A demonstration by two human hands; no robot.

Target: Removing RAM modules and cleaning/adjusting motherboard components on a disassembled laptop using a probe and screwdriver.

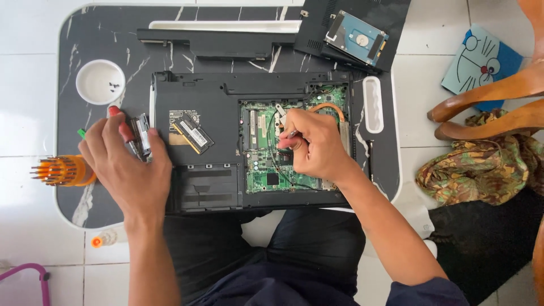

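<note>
The table [90, 34] is black with white streaks, like marble. The open laptop [209, 107] is black — its board [266, 170] inside is green with an orange pipe [328, 106]. The little bowl [100, 82] is white. The screwdriver [116, 116] handle is red. The bit holder [62, 171] is orange. The crumpled cloth [481, 164] has green, yellow and brown patches — the book [481, 62] is blue.

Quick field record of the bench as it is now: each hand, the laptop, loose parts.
left hand: on the table left of the laptop, at a red-handled screwdriver and a small metal part
right hand: inside the open bay, fingertips pinching something small over the green board
laptop: bottom up, cover off
memory stick: loose on the laptop
bowl: white, holds screws
hard drive: on the removed cover, upper right
</note>
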